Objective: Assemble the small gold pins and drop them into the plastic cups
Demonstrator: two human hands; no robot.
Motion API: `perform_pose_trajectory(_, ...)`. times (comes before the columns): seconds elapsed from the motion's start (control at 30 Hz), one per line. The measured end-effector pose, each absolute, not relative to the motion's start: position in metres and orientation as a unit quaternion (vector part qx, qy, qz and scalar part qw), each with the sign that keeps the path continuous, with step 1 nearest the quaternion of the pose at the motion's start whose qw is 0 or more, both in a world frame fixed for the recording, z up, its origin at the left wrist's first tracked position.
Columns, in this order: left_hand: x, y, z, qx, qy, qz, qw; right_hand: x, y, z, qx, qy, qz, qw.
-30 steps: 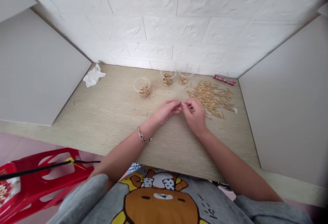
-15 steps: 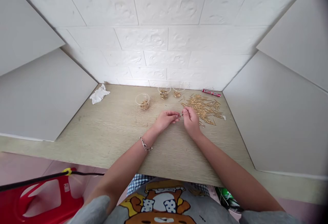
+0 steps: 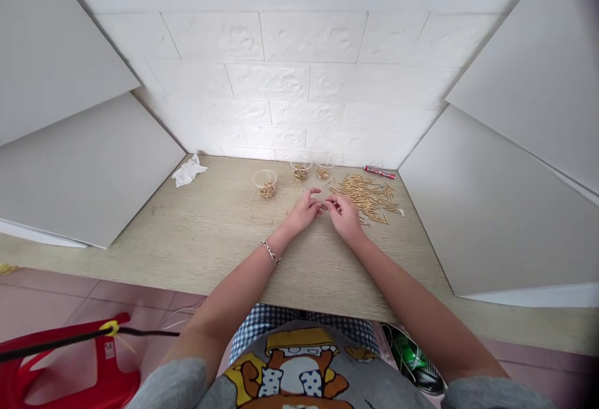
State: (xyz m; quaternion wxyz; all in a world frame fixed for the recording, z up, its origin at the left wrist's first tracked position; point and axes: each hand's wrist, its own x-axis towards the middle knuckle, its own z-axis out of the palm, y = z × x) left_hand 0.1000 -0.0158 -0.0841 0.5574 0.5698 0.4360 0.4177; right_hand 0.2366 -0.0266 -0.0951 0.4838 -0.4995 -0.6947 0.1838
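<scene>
My left hand and my right hand meet fingertip to fingertip just above the table, both closed in a pinch. Whatever small piece lies between the fingertips is too tiny to name. Right of my right hand spreads a loose pile of thin gold-coloured metal sticks. Beyond my left hand stands a clear plastic cup with small gold pieces in it. Farther back, a second clear cup and a third clear cup hold more small gold pieces.
A crumpled white tissue lies at the back left of the wooden table. A red wrapped tube rests at the back right. Grey panels and a white brick-pattern wall enclose the table. Below left is a red plastic stool.
My hands have come together until the fingertips touch, and my left index finger has lifted. The camera view has shifted slightly. Cups and pile stay in place.
</scene>
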Motion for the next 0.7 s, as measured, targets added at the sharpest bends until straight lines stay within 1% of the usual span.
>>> perform_pose_trajectory(0.23,0.100,-0.014,-0.087,0.579,0.436,0.416,0.549,0.238,-0.025,-0.096,-0.496,-0.707,0.201,0.462)
perform_pose_trajectory(0.43,0.101,-0.015,-0.083,0.618,0.447,0.370,0.531,0.238,-0.025,-0.095,-0.509,-0.700,0.183,0.465)
perform_pose_trajectory(0.53,0.099,-0.017,-0.078,0.639,0.441,0.358,0.518,0.237,-0.027,-0.096,-0.508,-0.698,0.194,0.466)
perform_pose_trajectory(0.6,0.099,-0.022,-0.073,0.660,0.445,0.356,0.490,0.238,-0.027,-0.092,-0.505,-0.692,0.205,0.473)
perform_pose_trajectory(0.7,0.104,-0.035,-0.065,0.722,0.442,0.338,0.411,0.247,-0.024,-0.071,-0.492,-0.671,0.224,0.507)
